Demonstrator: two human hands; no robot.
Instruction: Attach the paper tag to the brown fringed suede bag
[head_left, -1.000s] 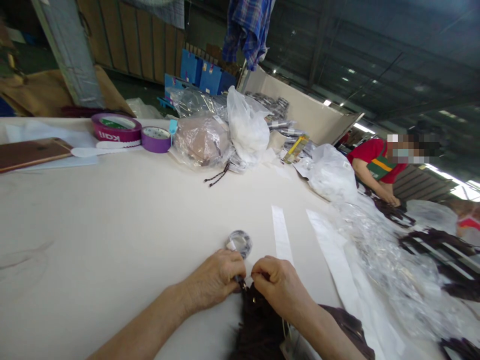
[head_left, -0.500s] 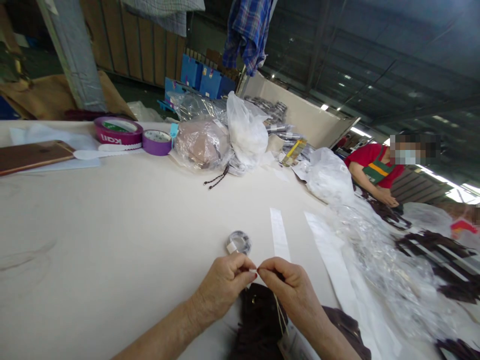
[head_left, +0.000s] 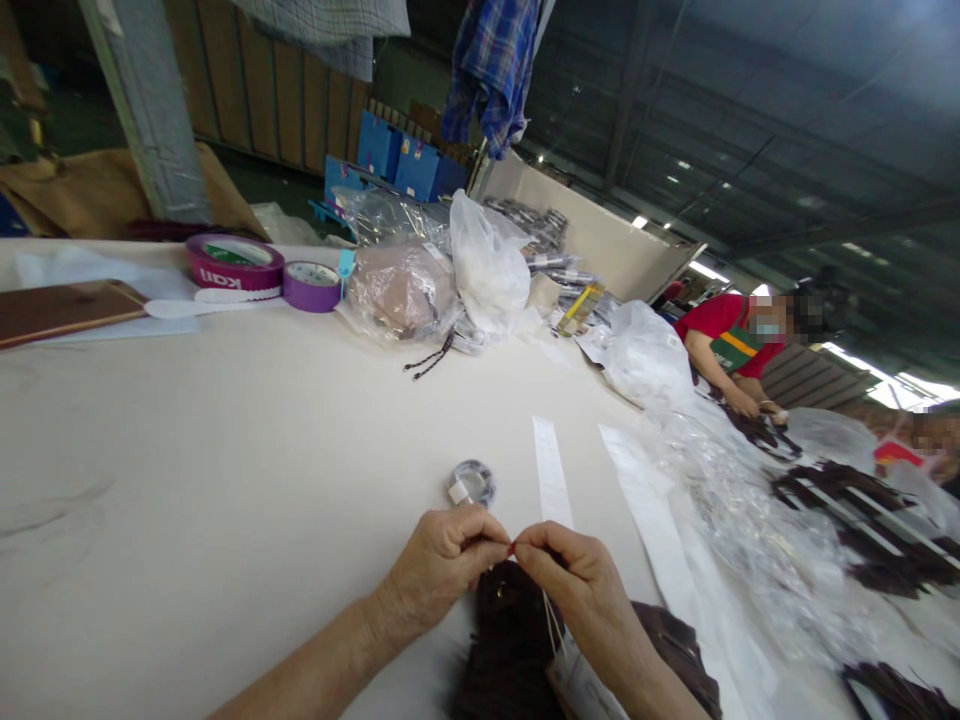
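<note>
We have lifted both hands off the dark bundle [head_left: 517,640]: a second ago they pressed down on its top edge, and now the left hand [head_left: 442,570] and right hand [head_left: 577,585] meet fingertip to fingertip just above it. The white bit pinched between them half a second ago no longer shows. A thin string [head_left: 553,622] now hangs from the right hand to a tag [head_left: 581,685].

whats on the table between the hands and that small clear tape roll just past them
Nothing: in the head view only a short strip of bare white table separates the left hand and right hand from the small clear tape roll.
</note>
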